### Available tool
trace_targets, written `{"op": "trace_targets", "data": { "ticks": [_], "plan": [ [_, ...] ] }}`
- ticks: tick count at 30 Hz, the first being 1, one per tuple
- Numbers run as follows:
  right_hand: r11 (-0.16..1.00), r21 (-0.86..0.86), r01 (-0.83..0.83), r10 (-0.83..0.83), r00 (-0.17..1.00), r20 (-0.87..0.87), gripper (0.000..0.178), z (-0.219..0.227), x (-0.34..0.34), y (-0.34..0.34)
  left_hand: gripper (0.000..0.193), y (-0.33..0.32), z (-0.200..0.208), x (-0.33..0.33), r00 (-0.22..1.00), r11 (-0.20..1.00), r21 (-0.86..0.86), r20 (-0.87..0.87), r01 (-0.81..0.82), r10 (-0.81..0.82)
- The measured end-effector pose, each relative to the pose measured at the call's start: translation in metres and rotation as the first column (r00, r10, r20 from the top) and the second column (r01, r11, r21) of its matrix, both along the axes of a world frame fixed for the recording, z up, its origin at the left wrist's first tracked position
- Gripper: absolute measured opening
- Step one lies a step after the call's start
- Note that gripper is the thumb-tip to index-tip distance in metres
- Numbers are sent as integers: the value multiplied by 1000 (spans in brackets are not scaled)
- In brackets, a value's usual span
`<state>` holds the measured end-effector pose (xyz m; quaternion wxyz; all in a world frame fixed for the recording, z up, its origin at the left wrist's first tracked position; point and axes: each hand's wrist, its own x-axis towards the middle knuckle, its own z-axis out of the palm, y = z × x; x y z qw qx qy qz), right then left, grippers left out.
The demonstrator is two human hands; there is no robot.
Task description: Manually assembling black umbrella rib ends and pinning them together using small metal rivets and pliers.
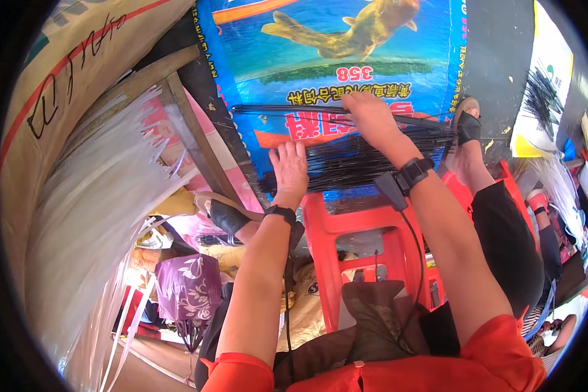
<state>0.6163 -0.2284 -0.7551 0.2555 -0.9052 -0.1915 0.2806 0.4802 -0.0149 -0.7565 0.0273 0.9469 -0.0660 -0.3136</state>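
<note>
A thick bundle of thin black strips lies crosswise on a blue woven sack printed with a fish. My left hand rests on the bundle's left part, its fingers stretched out toward the sack. Farther up, my right hand is closed around a few loose black strips, which reach out to the left above the main bundle. Its fingertips are partly hidden, so the exact number of strips in it cannot be made out.
A red plastic stool stands close in front of me, between my sandalled feet. Long whitish translucent strips fill the left side beside a wooden frame. More black strips lie on a white sack at right, near another person's leg.
</note>
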Motion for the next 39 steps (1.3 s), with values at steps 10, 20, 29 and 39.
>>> {"op": "trace_targets", "data": {
  "ticks": [10,20,29,39],
  "plan": [
    [998,29,-50,52,994,-97,16,3,-7,6,25,20,-10,-12,988,986,-140,-114,91,-107],
    [999,46,-8,14,993,-121,12,-6,-55,13,13,31,-1,-9,968,971,-212,-197,111,-153],
    [983,-79,-167,158,982,-103,19,14,-41,50,35,61,-5,-15,958,985,-106,-238,137,-159],
    [995,-104,-7,-3,996,-91,14,-19,-69,8,30,51,0,-15,979,991,-2,-153,136,-134]
  ]
}}
